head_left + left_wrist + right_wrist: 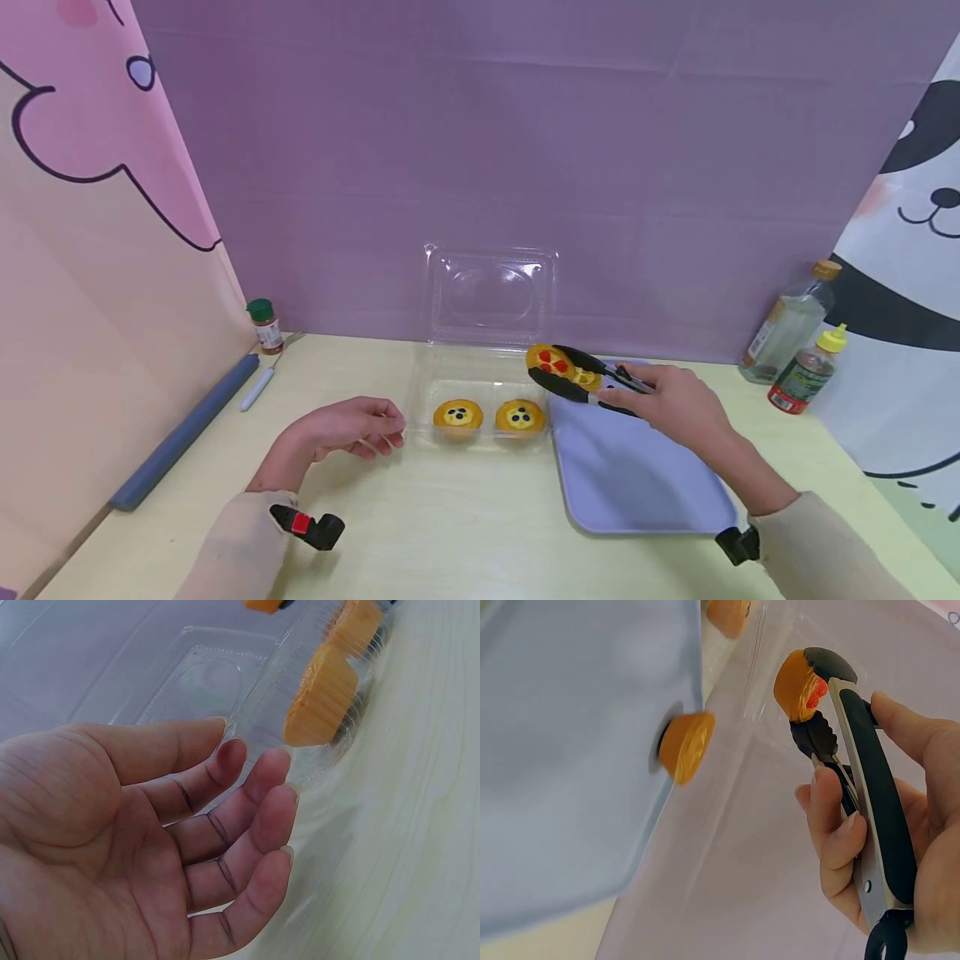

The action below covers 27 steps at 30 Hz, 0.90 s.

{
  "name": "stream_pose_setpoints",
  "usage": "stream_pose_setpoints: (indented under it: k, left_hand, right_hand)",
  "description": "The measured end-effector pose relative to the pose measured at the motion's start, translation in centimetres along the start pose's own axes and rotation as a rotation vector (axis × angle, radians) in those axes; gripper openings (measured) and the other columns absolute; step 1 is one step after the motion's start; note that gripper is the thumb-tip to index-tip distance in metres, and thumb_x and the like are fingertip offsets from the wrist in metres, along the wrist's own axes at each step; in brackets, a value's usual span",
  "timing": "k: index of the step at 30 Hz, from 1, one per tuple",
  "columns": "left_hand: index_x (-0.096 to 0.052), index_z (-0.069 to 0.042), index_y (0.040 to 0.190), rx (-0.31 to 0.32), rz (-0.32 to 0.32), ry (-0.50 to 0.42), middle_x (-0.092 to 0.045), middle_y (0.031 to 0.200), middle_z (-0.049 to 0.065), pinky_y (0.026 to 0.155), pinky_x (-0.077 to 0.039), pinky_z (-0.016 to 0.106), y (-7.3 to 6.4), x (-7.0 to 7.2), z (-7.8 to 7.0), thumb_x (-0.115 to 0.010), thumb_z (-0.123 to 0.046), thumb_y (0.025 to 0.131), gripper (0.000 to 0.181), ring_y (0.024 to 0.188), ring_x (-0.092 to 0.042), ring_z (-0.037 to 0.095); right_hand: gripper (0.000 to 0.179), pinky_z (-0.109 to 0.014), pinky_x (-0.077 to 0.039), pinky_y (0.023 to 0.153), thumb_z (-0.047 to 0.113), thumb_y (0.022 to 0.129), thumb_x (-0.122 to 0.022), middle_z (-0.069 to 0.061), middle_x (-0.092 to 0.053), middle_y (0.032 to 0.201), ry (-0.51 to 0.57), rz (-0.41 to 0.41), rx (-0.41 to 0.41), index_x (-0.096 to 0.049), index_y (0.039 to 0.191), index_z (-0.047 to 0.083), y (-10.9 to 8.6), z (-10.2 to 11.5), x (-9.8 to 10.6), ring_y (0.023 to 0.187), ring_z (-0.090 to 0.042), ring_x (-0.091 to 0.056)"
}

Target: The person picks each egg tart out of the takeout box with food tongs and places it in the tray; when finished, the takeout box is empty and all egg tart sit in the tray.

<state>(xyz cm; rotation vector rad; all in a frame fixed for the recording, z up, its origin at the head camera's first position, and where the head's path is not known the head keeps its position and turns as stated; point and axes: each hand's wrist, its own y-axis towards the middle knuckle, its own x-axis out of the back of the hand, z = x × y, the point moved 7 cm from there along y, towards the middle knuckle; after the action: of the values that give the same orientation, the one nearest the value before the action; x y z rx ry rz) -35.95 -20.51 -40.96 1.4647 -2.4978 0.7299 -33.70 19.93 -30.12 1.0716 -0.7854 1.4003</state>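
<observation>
My right hand [678, 408] grips a pair of black-tipped tongs [877, 787]. Between the tong tips is an egg tart with red topping [550, 360], held up over the container's right side and the tray's far left corner. A clear plastic clamshell container [480, 367] stands with its lid [491, 292] raised at the back. Two tarts with dark berries, a left one [458, 415] and a right one [521, 417], sit in its front row. At the container's left edge, my left hand [345, 429] pinches the rim between thumb and index finger, its other fingers loosely bent.
A lilac tray [645, 483] lies at right, with another tart [686, 746] near its far left corner. Behind it stand a glass bottle [791, 321] and a yellow-capped bottle [806, 375]. A green-capped jar [265, 325], a thin white-handled tool [257, 389] and a blue-grey bar [187, 433] are at left.
</observation>
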Motion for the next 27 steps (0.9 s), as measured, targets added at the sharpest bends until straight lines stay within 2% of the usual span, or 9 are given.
stream_pose_setpoints:
  k: [3, 4, 7, 11, 18, 27]
  left_hand:
    - [-0.060, 0.000, 0.115, -0.002, 0.002, 0.003, -0.068, 0.103, 0.008, 0.083, -0.055, 0.036, 0.1, -0.1, 0.0, -0.057, -0.026, 0.102, 0.029, 0.093, -0.066, 0.022]
    - [-0.060, 0.000, 0.115, -0.002, 0.001, 0.004, -0.068, 0.103, 0.008, 0.083, -0.055, 0.036, 0.1, -0.1, 0.0, -0.057, -0.026, 0.101, 0.029, 0.093, -0.066, 0.022]
    - [-0.060, 0.000, 0.115, 0.001, 0.001, 0.011, -0.068, 0.104, 0.008, 0.083, -0.055, 0.036, 0.1, 0.0, 0.0, -0.057, -0.027, 0.101, 0.030, 0.094, -0.066, 0.022]
    - [-0.060, 0.000, 0.116, 0.004, 0.006, 0.010, -0.068, 0.105, 0.008, 0.084, -0.055, 0.036, 0.0, 0.0, -0.1, -0.058, -0.028, 0.101, 0.031, 0.094, -0.066, 0.022]
    - [-0.060, 0.000, 0.116, 0.009, 0.006, 0.004, -0.068, 0.105, 0.008, 0.084, -0.055, 0.036, 0.0, 0.1, 0.0, -0.058, -0.028, 0.101, 0.031, 0.094, -0.066, 0.021]
    - [-0.060, 0.000, 0.115, 0.005, 0.019, -0.003, -0.068, 0.104, 0.007, 0.083, -0.055, 0.036, 0.1, 0.0, 0.0, -0.059, -0.029, 0.101, 0.032, 0.094, -0.066, 0.022]
  right_hand:
    - [0.088, -0.031, -0.038, 0.053, 0.075, 0.082, -0.062, -0.012, -0.073, 0.103, -0.007, -0.004, -0.014, -0.053, 0.146, 0.016, -0.7, -1.4, 0.9, 0.067, -0.014, -0.056]
    - [0.087, -0.031, -0.037, 0.052, 0.075, 0.083, -0.061, -0.013, -0.073, 0.109, -0.013, -0.013, -0.009, -0.053, 0.146, 0.016, -0.9, -1.8, 1.2, 0.068, -0.013, -0.056]
    - [0.084, -0.031, -0.037, 0.053, 0.073, 0.085, -0.061, -0.006, -0.071, 0.087, -0.022, -0.008, -0.014, -0.052, 0.146, 0.016, -1.3, -3.2, 1.9, 0.064, -0.012, -0.058]
    - [0.086, -0.031, -0.041, 0.055, 0.070, 0.086, -0.061, 0.000, -0.066, 0.074, -0.023, 0.028, -0.047, -0.049, 0.148, 0.013, -1.7, -5.0, 2.6, 0.063, -0.011, -0.063]
    - [0.090, -0.032, -0.040, 0.054, 0.073, 0.085, -0.060, 0.002, -0.065, 0.070, -0.044, 0.065, -0.124, -0.045, 0.151, 0.012, -1.7, -7.5, 3.0, 0.063, -0.012, -0.062]
    - [0.095, -0.033, -0.041, 0.052, 0.073, 0.084, -0.061, 0.000, -0.064, 0.068, -0.038, 0.112, -0.191, -0.043, 0.151, 0.008, -1.5, -10.1, 2.2, 0.064, -0.013, -0.064]
